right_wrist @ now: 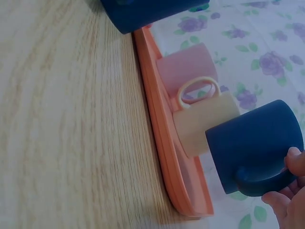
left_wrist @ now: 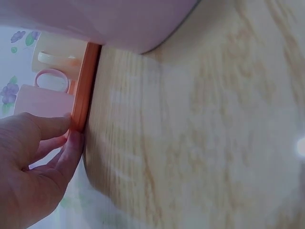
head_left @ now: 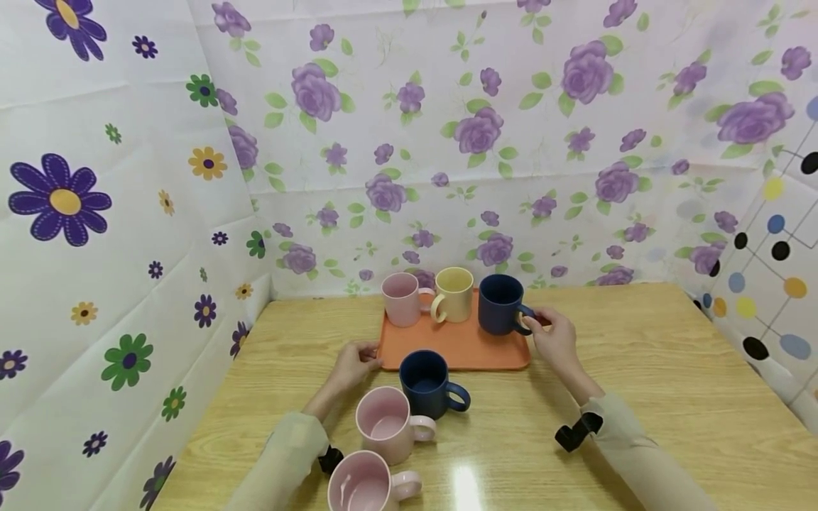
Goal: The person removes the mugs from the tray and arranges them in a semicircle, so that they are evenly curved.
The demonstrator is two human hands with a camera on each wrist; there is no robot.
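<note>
My right hand (head_left: 554, 342) grips the handle of a navy mug (head_left: 500, 304) over the right part of the orange tray (head_left: 441, 350). In the right wrist view this navy mug (right_wrist: 255, 148) is upright relative to the tray, its base close over it. A yellow mug (head_left: 455, 294) and a pink mug (head_left: 401, 299) stand on the tray to its left, along the back. My left hand (head_left: 353, 365) pinches the tray's front left corner; the thumb and fingertips are at the rim in the left wrist view, near the tray edge (left_wrist: 86, 90).
In front of the tray, a second navy mug (head_left: 426, 383) stands on the wooden table (head_left: 613, 397). Two more pink mugs, a middle one (head_left: 385, 424) and a nearest one (head_left: 364, 486), stand beside my left forearm. A flowered cloth wall (head_left: 447, 177) rises behind the table.
</note>
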